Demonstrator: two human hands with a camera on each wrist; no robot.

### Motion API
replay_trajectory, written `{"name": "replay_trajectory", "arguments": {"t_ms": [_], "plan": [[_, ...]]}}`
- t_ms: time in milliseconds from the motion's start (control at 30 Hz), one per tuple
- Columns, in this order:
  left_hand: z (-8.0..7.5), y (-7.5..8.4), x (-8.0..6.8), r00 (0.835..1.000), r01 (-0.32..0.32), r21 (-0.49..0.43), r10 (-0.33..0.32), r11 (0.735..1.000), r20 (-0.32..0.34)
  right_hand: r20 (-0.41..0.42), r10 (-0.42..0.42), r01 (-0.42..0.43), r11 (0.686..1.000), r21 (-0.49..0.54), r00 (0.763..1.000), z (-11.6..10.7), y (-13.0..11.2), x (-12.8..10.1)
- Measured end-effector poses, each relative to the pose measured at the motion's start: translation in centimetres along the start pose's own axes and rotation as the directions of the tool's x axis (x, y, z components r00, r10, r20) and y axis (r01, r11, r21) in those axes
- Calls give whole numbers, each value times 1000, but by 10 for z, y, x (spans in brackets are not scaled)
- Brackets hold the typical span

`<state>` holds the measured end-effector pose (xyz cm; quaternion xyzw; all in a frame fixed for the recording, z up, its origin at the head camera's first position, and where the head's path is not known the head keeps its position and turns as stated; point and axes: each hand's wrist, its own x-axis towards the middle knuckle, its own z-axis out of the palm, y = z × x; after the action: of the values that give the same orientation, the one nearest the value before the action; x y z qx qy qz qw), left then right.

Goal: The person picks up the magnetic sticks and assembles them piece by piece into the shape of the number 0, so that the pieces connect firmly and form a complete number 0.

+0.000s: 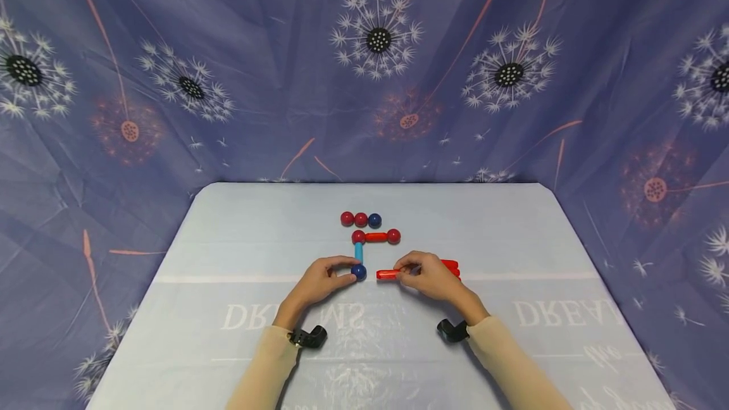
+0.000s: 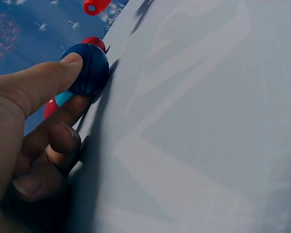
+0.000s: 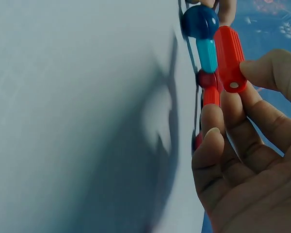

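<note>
The left hand (image 1: 319, 283) pinches a dark-blue plastic ball (image 1: 358, 271) while, just right of it, the right hand's (image 1: 429, 277) fingers (image 3: 242, 141) hold a ribbed red plastic rod (image 1: 388, 274).

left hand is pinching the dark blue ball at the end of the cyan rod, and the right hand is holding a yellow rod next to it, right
Not quite: the rod in the right hand is red, not yellow, as the head view and the right wrist view both show. The rest holds: the left hand pinches the dark blue ball at the end of the cyan rod.

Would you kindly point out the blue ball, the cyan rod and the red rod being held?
blue ball (image 1: 358, 271): head view, its top.
cyan rod (image 1: 358, 252): head view, mid-shaft.
red rod (image 1: 387, 274): head view, its left half.
</note>
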<state>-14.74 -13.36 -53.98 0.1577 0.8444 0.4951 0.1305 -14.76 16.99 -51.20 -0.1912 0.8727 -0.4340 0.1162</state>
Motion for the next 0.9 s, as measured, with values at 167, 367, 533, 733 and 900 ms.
{"name": "replay_trajectory", "arguments": {"t_ms": [167, 367, 533, 733, 900], "plan": [[-1, 1, 0, 1000, 7, 5, -7, 1000, -1, 7, -11, 11, 1000, 10, 1000, 8, -2, 1], [0, 0, 0, 1000, -8, 7, 8, 1000, -7, 4, -8, 8, 1000, 23, 1000, 15, -3, 2], [0, -1, 1, 1000, -10, 2, 10, 1000, -14, -9, -19, 19, 1000, 25, 1000, 18, -2, 4], [0, 0, 1, 1000, -5, 5, 5, 1000, -15, -22, -26, 27, 999, 45, 999, 21, -1, 7], [1, 0, 1, 1000, -8, 1, 8, 1000, -15, -44, -18, 20, 999, 41, 999, 26, 0, 11]]}}
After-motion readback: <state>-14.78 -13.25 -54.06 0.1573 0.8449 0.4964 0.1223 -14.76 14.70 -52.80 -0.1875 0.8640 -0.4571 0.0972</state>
